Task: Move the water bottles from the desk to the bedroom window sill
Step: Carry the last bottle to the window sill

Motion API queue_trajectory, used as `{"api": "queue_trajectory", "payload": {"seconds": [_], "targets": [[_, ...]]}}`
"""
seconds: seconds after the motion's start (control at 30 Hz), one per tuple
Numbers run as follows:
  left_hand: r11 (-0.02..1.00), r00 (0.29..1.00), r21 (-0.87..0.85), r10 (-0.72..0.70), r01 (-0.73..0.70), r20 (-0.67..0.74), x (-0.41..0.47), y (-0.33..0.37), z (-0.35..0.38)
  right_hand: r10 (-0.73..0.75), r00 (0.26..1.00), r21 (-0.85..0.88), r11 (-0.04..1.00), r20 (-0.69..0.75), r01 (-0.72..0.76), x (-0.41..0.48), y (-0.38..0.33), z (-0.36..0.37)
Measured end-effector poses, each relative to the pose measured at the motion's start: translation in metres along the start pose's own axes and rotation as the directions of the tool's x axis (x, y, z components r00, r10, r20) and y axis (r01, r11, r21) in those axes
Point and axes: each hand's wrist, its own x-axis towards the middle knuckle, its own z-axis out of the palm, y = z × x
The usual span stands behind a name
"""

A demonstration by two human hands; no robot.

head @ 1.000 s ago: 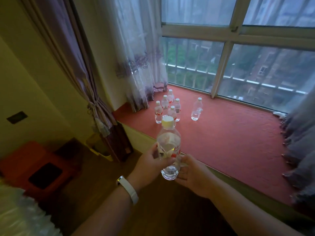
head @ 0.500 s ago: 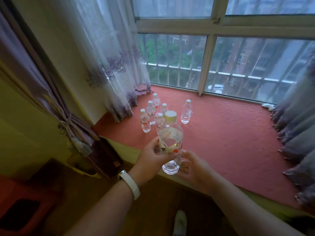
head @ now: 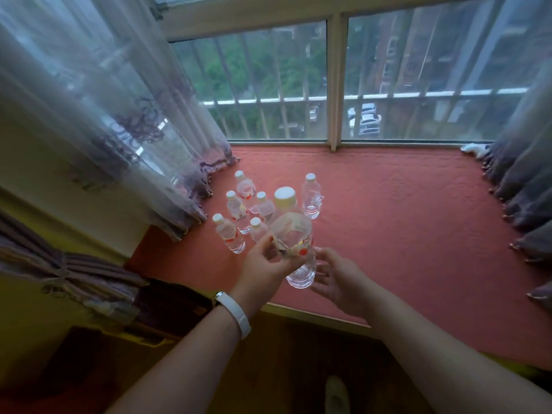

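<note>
Gripping the bottle point(head: 294, 234), left hand point(head: 265, 264) has advanced over the sill point(head: 412, 234).

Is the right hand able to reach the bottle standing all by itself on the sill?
Probably yes. The right hand is open and grips nothing, and only bare red sill cover lies between it and the lone bottle. The held bottle in the left hand sits beside that path.

Bottle cluster point(head: 236, 209) on sill point(head: 403, 222), left part; held bottle point(head: 294, 231) before it.
</note>
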Motion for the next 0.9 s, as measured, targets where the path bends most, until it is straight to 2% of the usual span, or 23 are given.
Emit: {"api": "queue_trajectory", "payload": {"seconds": [0.13,0.27,0.43,0.63,0.9], "targets": [[0.999,0.997,-0.027,-0.045,0.047,0.069,0.033,-0.015,0.006,0.009,0.999,-0.01,1.0,-0.045,-0.009,0.034,-0.004,-0.009],[0.999,0.995,-0.027,-0.032,0.035,0.097,0.07,-0.059,0.006,-0.021,0.996,-0.026,0.999,-0.081,0.019,0.077,0.011,-0.024],[0.999,0.991,-0.04,0.036,-0.031,0.13,0.107,-0.132,0.01,-0.088,0.99,-0.047,0.995,-0.108,0.083,0.14,0.047,-0.05],[0.991,0.987,-0.065,0.125,-0.119,0.101,0.155,-0.218,0.023,-0.192,0.972,-0.059,0.981,-0.132,0.186,0.218,0.087,-0.087],[0.965,0.969,-0.146,0.232,-0.218,0.086,0.207,-0.298,0.036,-0.313,0.939,-0.136,0.946,-0.14,0.294,0.29,0.114,-0.114]]}}
